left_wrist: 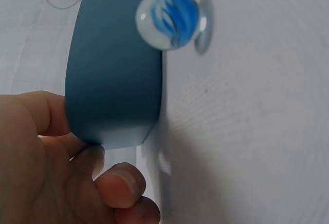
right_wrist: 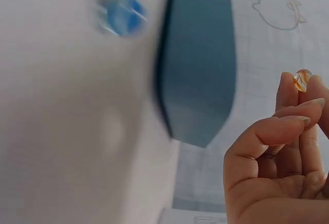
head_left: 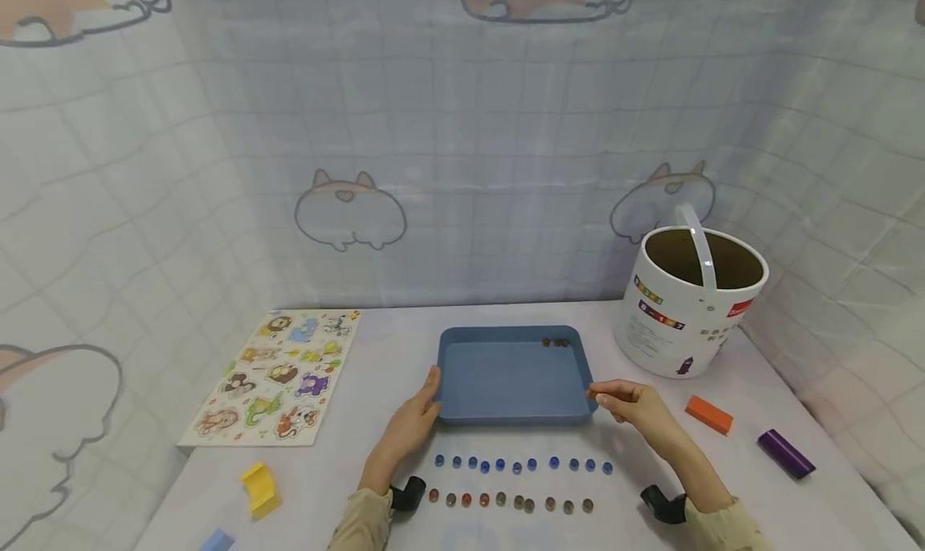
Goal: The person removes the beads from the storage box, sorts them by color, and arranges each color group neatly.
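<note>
A blue tray (head_left: pixel 506 406) lies in the middle of the table with a few brown marbles (head_left: pixel 555 343) in its far right corner. My left hand (head_left: pixel 432 390) grips the tray's front left corner (left_wrist: pixel 110 100); thumb and fingers (left_wrist: pixel 121 183) wrap round it. My right hand (head_left: pixel 603 392) hovers at the tray's front right corner and pinches an orange marble (right_wrist: pixel 302 79) at its fingertips. In front of the tray run a row of blue marbles (head_left: pixel 520 464) and a row of brown marbles (head_left: pixel 509 501). One blue marble (left_wrist: pixel 167 18) shows close beside the tray wall.
A white bucket (head_left: pixel 686 302) with a handle stands at the back right. An animal puzzle board (head_left: pixel 278 378) lies at the left. An orange block (head_left: pixel 708 414) and a purple block (head_left: pixel 786 453) lie at the right, a yellow block (head_left: pixel 260 489) and a blue block (head_left: pixel 217 541) at the front left.
</note>
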`<state>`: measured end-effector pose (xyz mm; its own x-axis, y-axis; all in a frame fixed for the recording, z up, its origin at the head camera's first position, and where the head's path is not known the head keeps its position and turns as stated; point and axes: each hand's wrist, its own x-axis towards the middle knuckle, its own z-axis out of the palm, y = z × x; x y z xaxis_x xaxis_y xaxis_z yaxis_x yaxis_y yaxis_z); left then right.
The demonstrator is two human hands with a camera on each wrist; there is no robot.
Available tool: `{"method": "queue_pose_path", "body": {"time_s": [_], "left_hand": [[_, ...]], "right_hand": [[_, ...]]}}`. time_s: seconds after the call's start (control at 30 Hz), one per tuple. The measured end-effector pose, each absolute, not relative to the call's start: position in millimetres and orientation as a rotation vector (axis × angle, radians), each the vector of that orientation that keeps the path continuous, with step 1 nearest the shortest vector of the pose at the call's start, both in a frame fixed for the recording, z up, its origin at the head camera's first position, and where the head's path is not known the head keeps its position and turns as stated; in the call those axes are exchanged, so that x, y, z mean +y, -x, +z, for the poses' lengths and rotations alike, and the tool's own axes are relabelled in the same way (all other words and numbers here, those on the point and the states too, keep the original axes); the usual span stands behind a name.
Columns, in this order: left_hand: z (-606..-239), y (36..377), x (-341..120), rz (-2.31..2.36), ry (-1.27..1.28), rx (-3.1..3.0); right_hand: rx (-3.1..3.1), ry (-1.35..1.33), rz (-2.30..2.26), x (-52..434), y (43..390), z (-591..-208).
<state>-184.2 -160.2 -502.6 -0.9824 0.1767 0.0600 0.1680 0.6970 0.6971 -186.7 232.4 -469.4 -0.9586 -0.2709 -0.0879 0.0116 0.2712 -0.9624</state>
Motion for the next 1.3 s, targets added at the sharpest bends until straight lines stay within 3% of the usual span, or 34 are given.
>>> {"method": "queue_pose_path", "body": {"time_s": [0.37, 0.6, 0.87, 1.3], "left_hand": [[-500, 185, -158, 1.180, -0.299, 2.889], [-498, 186, -159, 1.185, -0.307, 2.891], [-498, 185, -161, 1.184, -0.273, 2.880], [-501, 183, -159, 1.182, -0.269, 2.876]], "right_hand": [[2.198, 0.128, -1.685, 245, 144, -487], [2.101, 0.275, -1.589, 255, 119, -501], [2.242, 0.411, -1.482, 248, 115, -512], [2.352, 0.259, -1.376, 237, 109, -513]]}}
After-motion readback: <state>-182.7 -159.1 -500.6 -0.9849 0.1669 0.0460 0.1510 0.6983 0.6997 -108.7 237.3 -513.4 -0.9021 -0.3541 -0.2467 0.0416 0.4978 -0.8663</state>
